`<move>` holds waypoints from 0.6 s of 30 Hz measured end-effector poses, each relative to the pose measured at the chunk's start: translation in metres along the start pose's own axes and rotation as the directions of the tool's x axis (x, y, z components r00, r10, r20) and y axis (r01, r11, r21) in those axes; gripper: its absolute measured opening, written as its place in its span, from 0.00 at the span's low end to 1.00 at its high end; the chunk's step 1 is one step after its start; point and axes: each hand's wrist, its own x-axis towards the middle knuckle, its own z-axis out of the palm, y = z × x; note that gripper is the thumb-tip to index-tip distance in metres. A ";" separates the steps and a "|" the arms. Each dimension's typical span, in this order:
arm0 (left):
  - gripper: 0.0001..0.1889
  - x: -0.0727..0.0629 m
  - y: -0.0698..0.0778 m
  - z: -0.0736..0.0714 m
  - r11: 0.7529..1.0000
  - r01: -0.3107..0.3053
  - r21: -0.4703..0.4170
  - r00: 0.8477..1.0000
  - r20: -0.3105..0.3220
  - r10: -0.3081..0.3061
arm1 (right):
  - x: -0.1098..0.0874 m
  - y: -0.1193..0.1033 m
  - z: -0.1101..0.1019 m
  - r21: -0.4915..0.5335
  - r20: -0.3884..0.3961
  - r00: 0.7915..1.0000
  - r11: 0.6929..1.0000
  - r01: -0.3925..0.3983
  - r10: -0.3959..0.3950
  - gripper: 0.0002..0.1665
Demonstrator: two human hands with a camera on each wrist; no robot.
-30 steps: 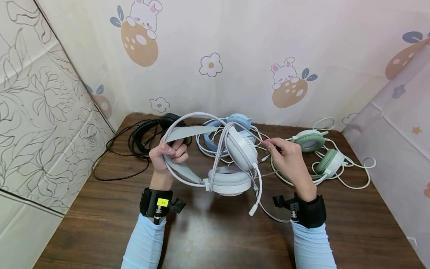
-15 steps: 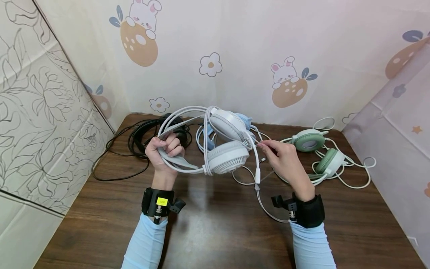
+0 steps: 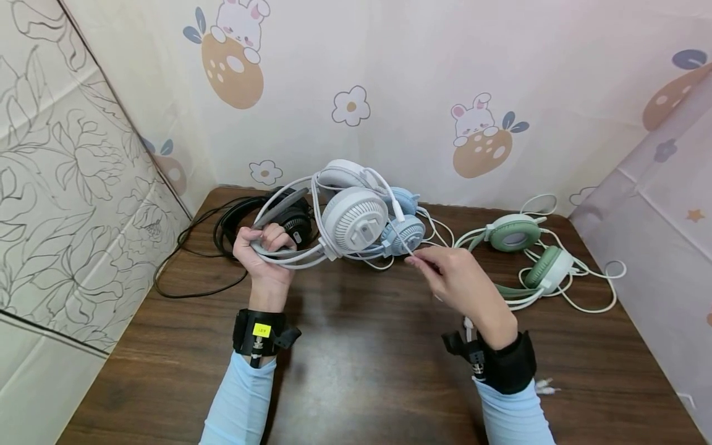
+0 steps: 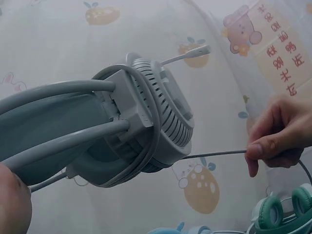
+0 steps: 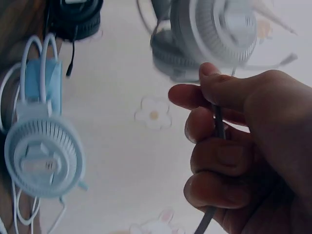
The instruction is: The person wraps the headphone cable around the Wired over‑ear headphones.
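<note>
A white over-ear headset (image 3: 356, 216) is held above the table, its earcups towards the right and its cable looped around them. My left hand (image 3: 262, 250) grips its headband, fingers curled round the band. Between thumb and forefinger my right hand (image 3: 458, 281) pinches the headset's thin cable (image 4: 219, 153), which runs taut from the earcups in the left wrist view. The microphone boom (image 4: 187, 54) sticks out past the earcup. In the right wrist view, the cable passes through my curled fingers (image 5: 217, 161).
Behind the white headset lie a black headset (image 3: 292, 225) with a loose black cable and a light blue headset (image 3: 405, 235). A green and white headset (image 3: 550, 272) with tangled cable lies at the right. White plugs (image 3: 545, 387) rest beside my right forearm. Patterned cloth walls border the wooden table (image 3: 345, 383).
The white headset has rotated in my left hand, so an earcup's outer face now shows and the microphone points another way. My right hand has moved slightly left and down, still pinching the cable.
</note>
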 end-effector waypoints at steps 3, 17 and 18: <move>0.16 0.000 0.000 0.000 1.000 -0.017 -0.010 0.999 -0.030 0.017 | 0.002 -0.013 0.005 -0.013 0.026 0.999 0.999 0.036 -0.035 0.01; 0.18 0.000 -0.006 -0.001 0.988 -0.111 0.106 0.991 -0.066 0.118 | 0.007 -0.058 0.039 -0.021 0.088 0.962 0.965 0.260 -0.257 0.09; 0.19 0.000 -0.007 -0.001 0.983 -0.121 0.135 0.990 -0.056 0.130 | 0.006 -0.060 0.040 -0.019 0.089 0.962 0.965 0.261 -0.259 0.10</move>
